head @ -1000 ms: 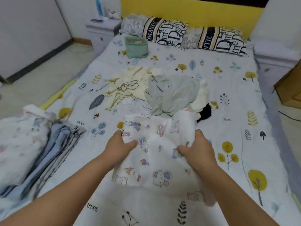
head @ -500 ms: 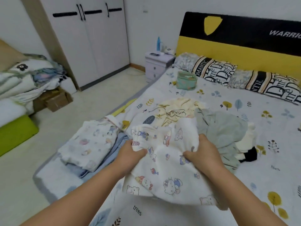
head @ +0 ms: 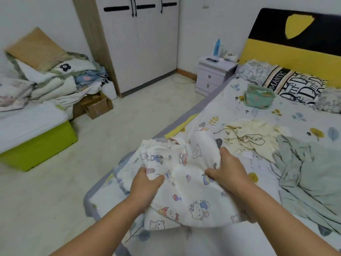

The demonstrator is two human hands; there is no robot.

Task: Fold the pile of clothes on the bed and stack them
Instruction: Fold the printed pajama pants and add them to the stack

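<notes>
Both hands hold a white garment with cartoon prints [head: 186, 196] above the left edge of the bed [head: 239, 111]. My left hand [head: 145, 183] grips its left side and my right hand [head: 227, 169] grips its right side, fingers curled into the cloth. Under the garment, the stack of folded clothes [head: 121, 174] peeks out at the bed's left edge, mostly hidden. To the right lies the unfolded pile: a cream garment [head: 249, 137] and a grey-green one [head: 306, 170].
A teal pouch [head: 259, 97] and patterned pillows [head: 295, 85] lie by the yellow and black headboard [head: 291, 52]. A nightstand [head: 214, 74], white wardrobe [head: 140, 41], cardboard box [head: 97, 106] and a green-sided bed with heaped bedding [head: 36, 137] surround the open floor on the left.
My view has swung left and up, bringing the floor and wardrobe in. Both hands have carried the cartoon-print garment leftward, over the folded stack.
</notes>
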